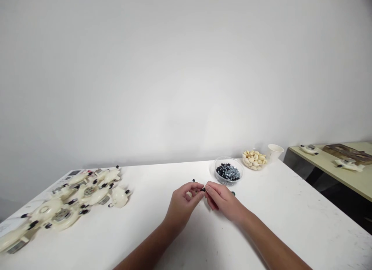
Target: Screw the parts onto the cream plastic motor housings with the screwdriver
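My left hand (183, 202) and my right hand (221, 199) meet over the middle of the white table (145, 239), fingers pinched together on a small cream part with black bits (200, 190). The part is mostly hidden by my fingers. A clear bowl of small black and silver pieces (228, 171) stands just beyond my right hand. One small black piece (233, 193) lies on the table beside my right hand.
A pile of several cream plastic parts with black pegs (72, 200) lies at the left of the table. A bowl of cream pieces (254, 159) and a white paper cup (274, 152) stand at the back right. A second table (343, 173) with similar parts stands further right.
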The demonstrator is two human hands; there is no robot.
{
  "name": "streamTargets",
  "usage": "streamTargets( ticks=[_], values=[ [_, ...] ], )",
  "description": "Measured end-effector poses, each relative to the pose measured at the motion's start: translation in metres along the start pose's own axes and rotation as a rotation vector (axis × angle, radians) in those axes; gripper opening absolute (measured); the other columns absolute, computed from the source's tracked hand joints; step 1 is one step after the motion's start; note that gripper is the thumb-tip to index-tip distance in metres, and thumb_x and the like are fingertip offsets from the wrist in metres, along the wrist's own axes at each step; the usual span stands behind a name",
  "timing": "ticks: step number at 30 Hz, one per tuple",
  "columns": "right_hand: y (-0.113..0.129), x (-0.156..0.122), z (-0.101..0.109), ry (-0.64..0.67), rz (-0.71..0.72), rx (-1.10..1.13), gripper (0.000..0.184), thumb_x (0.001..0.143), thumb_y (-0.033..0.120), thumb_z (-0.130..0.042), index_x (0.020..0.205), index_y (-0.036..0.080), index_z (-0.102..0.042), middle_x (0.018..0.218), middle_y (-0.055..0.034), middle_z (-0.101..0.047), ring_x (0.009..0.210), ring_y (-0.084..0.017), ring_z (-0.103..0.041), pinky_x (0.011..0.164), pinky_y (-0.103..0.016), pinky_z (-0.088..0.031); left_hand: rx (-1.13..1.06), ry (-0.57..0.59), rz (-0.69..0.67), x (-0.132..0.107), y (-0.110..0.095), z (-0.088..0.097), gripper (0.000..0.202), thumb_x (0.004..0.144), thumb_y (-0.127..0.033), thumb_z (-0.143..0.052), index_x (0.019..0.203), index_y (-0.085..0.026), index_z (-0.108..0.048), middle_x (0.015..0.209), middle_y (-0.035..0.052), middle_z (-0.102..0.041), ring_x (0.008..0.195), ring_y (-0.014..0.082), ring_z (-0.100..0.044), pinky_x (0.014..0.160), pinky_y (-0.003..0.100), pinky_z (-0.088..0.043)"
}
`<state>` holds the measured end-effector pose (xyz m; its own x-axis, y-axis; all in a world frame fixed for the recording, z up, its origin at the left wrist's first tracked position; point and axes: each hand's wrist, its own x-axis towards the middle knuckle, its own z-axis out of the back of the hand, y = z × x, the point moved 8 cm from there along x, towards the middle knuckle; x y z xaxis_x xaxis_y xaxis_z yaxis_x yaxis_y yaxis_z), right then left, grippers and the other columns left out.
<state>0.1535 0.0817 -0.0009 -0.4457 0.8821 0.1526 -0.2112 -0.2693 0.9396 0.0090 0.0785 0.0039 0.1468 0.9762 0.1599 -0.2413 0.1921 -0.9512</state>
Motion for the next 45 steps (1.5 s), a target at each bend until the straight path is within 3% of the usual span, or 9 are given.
streamTargets(
  ticks=[4, 9, 13, 16, 18, 25, 30, 38, 45],
  values=[
    [0.005, -0.001, 0.007, -0.051, 0.03, -0.075, 0.034, 0.107, 0.048, -0.048, 0.086, 0.022, -0.055, 0.07, 0.0037, -0.055, 0.065, -0.015, -0.046, 0.062, -0.027, -0.032, -0.097, 0.051, 0.089, 0.002, 0.008, -0.004, 0.03, 0.088, -0.046, -0.074, 0.102, -0.02, -0.078, 0.084, 0.0024, -0.066, 0.067, 0.0119, -0.048, 0.06, 0.024, -0.037],
    [0.0, 0.0, 0.003, -0.025, 0.025, -0.066, 0.043, 0.11, 0.048, -0.04, 0.077, 0.021, -0.05, 0.067, 0.0031, -0.053, 0.064, -0.015, -0.049, 0.064, -0.028, -0.035, -0.104, 0.072, 0.074, 0.004, 0.009, -0.004, 0.028, 0.089, -0.044, -0.073, 0.099, -0.019, -0.079, 0.085, 0.0041, -0.07, 0.08, 0.0173, -0.058, 0.077, 0.028, -0.045],
    [-0.003, 0.001, -0.004, 0.036, -0.001, -0.009, 0.048, 0.111, 0.049, -0.031, 0.074, 0.022, -0.044, 0.061, 0.0044, -0.047, 0.059, -0.014, -0.044, 0.061, -0.027, -0.036, 0.09, 0.012, -0.048, 0.002, -0.003, 0.002, 0.024, 0.09, -0.043, -0.073, 0.097, -0.021, -0.079, 0.076, 0.002, -0.066, 0.071, 0.0163, -0.054, 0.076, 0.03, -0.045],
    [-0.002, 0.001, -0.005, 0.067, -0.011, 0.008, 0.047, 0.111, 0.048, -0.029, 0.075, 0.022, -0.042, 0.06, 0.0052, -0.041, 0.057, -0.014, -0.039, 0.057, -0.027, -0.033, 0.205, 0.009, -0.219, 0.0, -0.022, 0.003, 0.02, 0.092, -0.039, -0.071, 0.098, -0.023, -0.08, 0.088, 0.0049, -0.073, 0.079, 0.0187, -0.059, 0.079, 0.031, -0.046],
    [0.002, 0.0, -0.003, 0.055, 0.004, -0.013, 0.047, 0.111, 0.049, -0.03, 0.075, 0.022, -0.041, 0.064, 0.0044, -0.042, 0.06, -0.014, -0.039, 0.059, -0.027, -0.033, 0.192, 0.02, -0.255, 0.0, -0.028, 0.004, 0.019, 0.092, -0.038, -0.07, 0.099, -0.023, -0.08, 0.093, 0.0059, -0.075, 0.086, 0.0205, -0.062, 0.082, 0.031, -0.046],
    [0.018, -0.003, 0.009, -0.069, 0.087, -0.19, 0.032, 0.11, 0.043, -0.041, 0.089, 0.023, -0.054, 0.084, -0.0005, -0.057, 0.083, -0.021, -0.048, 0.076, -0.033, -0.035, -0.124, 0.033, 0.046, 0.001, -0.004, 0.0, 0.028, 0.086, -0.045, -0.076, 0.095, -0.02, -0.082, 0.08, 0.0041, -0.072, 0.07, 0.0156, -0.057, 0.069, 0.027, -0.045],
    [0.021, -0.004, 0.009, -0.098, 0.136, -0.315, 0.027, 0.11, 0.039, -0.041, 0.093, 0.024, -0.056, 0.085, -0.0009, -0.061, 0.082, -0.021, -0.052, 0.074, -0.033, -0.037, -0.286, 0.031, 0.194, 0.0, 0.007, -0.008, 0.038, 0.079, -0.051, -0.08, 0.096, -0.016, -0.079, 0.075, 0.0016, -0.067, 0.049, 0.0062, -0.038, 0.047, 0.023, -0.028],
    [0.021, -0.007, 0.019, -0.221, 0.196, -0.266, 0.02, 0.109, 0.037, -0.043, 0.1, 0.023, -0.055, 0.075, 0.0018, -0.055, 0.068, -0.017, -0.051, 0.064, -0.03, -0.036, -0.357, 0.048, 0.281, -0.006, 0.002, -0.012, 0.041, 0.083, -0.053, -0.076, 0.094, -0.015, -0.068, 0.085, 0.0042, -0.07, 0.046, 0.0019, -0.027, 0.044, 0.021, -0.017],
    [0.023, -0.008, 0.015, -0.177, 0.189, -0.263, 0.024, 0.107, 0.043, -0.048, 0.107, 0.023, -0.062, 0.071, 0.0001, -0.061, 0.063, -0.018, -0.054, 0.06, -0.03, -0.038, -0.446, 0.192, 0.337, -0.011, 0.001, -0.024, 0.053, 0.093, -0.066, -0.055, 0.073, -0.017, -0.051, 0.06, -0.003, -0.048, 0.047, 0.0058, -0.024, 0.045, 0.022, -0.013]
  ],
)
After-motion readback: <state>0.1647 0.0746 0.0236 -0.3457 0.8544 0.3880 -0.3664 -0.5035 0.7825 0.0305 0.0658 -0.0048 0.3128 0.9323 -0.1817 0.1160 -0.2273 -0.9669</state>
